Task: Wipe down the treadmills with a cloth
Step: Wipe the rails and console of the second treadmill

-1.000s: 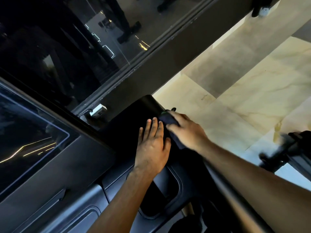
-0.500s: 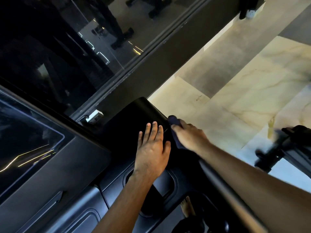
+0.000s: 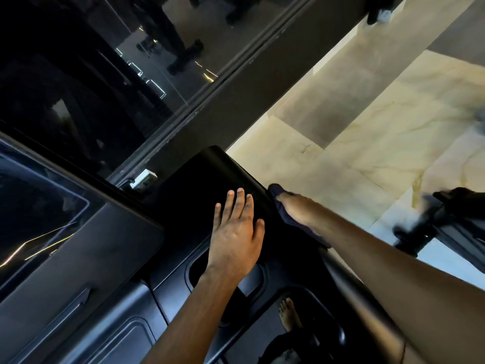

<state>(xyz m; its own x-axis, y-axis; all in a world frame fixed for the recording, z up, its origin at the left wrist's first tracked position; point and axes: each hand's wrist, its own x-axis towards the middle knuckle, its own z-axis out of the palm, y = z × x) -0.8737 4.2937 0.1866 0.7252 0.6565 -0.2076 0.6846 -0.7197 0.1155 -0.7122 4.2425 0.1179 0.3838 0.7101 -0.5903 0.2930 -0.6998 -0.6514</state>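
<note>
Lower left: treadmill console (image 3: 78, 248) with dark screen. Centre: left hand (image 3: 236, 237) lies flat, fingers straight, on the black panel (image 3: 199, 195). Right of centre: right hand (image 3: 301, 211) presses a dark cloth (image 3: 291, 219) against the panel's edge — its grip cannot be told.

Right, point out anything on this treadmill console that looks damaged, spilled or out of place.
Nothing stands out. The left hand rests flat on the black side panel while the right hand presses the dark cloth along its edge. The cup holder and screen show no spill or crack.
</note>
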